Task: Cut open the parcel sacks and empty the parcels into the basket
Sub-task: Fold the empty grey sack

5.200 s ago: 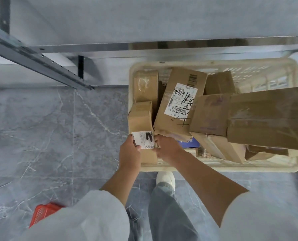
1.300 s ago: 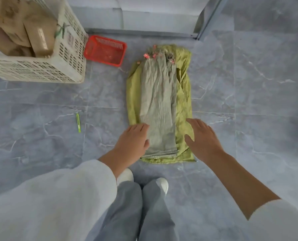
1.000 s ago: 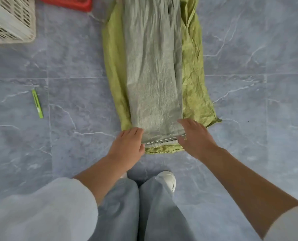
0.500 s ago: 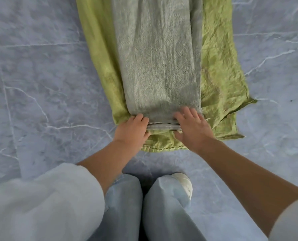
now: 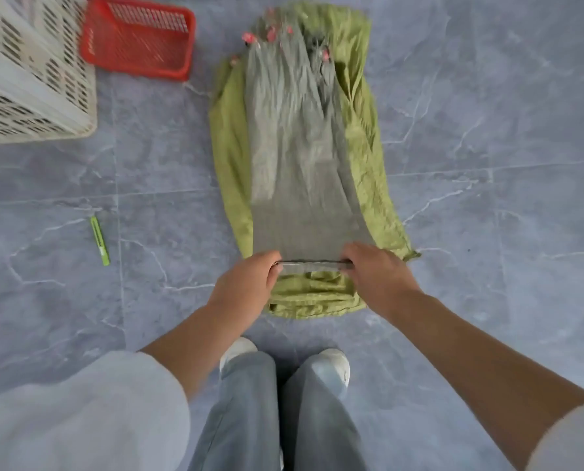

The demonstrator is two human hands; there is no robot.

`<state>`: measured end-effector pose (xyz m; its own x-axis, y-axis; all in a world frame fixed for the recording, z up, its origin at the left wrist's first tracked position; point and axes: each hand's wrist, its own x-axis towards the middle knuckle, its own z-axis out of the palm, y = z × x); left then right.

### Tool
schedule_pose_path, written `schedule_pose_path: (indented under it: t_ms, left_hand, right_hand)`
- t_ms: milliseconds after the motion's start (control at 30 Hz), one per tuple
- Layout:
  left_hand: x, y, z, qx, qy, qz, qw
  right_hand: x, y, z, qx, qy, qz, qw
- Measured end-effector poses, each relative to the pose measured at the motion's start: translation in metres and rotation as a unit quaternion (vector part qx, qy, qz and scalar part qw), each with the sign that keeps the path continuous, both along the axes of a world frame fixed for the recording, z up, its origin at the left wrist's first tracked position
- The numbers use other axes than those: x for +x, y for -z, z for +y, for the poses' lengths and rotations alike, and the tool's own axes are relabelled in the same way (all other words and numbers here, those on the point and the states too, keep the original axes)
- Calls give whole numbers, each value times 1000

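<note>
Grey sack point(image 5: 301, 171) is lying flat on top of the green sack point(image 5: 369, 158), out on the floor point(image 5: 488, 198) right in front of the person's feet. Left hand point(image 5: 246, 283) and right hand point(image 5: 379, 273) are each curled round an end of its near hem, fingers tucked under.

Stuff I'd worry about: both sacks look pretty flat, but if a parcel's hiding in there and the hem gets lifted, it'd slide out the far end onto the floor, since the cream basket point(image 5: 28, 90) is well off to the far left. The green sack could also drag along if the weave snags. And what looks like a green cutter point(image 5: 100, 240) sits loose on the left, easy to step on. Red basket point(image 5: 137, 42) is just beside the cream one.
</note>
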<state>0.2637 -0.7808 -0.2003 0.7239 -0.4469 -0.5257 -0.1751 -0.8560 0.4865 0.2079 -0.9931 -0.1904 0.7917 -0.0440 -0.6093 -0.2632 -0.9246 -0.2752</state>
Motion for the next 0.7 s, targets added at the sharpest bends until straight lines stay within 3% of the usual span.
schedule_pose_path:
  t_ms: [200, 400, 567, 700]
  left_hand:
    - [51, -197, -6, -34, -11, -61, 998]
    - [90, -414, -12, -93, -47, -183, 978]
    - [87, -524, -13, -144, -58, -307, 939]
    - [76, -580, -2, -206, -94, -275, 934]
  right_hand:
    - [48, -200, -33, 14, 70, -51, 996]
    - [75, -410, -44, 47, 96, -178, 978]
    - [65, -520, -41, 52, 78, -248, 964]
    - [58, -588, -34, 56, 68, -279, 956]
